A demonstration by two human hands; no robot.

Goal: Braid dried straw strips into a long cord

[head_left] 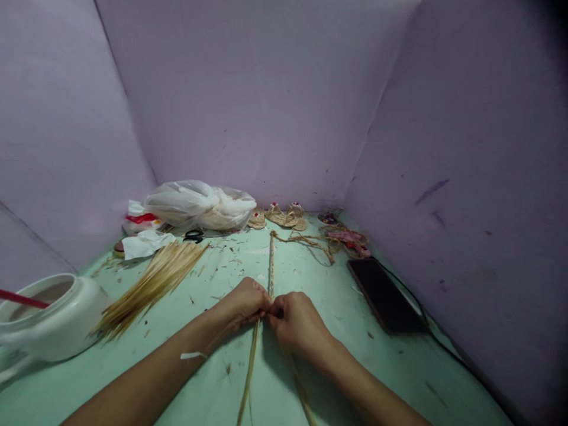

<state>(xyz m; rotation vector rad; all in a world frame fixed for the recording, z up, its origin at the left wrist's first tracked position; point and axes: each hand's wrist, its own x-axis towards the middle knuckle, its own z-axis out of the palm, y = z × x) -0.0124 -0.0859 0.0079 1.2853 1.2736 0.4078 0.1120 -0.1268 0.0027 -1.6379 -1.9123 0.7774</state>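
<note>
Purple walls [266,89] around a green table [319,278]. Braid [272,260] mid-table, running straight away from me. My left hand [248,297] and right hand [298,322] meet at its near end, fingers of both pinched tight on it; loose strands [249,373] trail toward me. Straw bundle [153,284] and white pot [84,313] left, phone [388,296] right, plastic bag [202,204] near the back wall.

The left hand [248,299] and right hand [298,319] meet at the fingertips, knuckles up, fingers curled under in a pinch. The bare left forearm [153,370] and right forearm [373,384] slant inward from the bottom edge, forming an inverted V.
</note>
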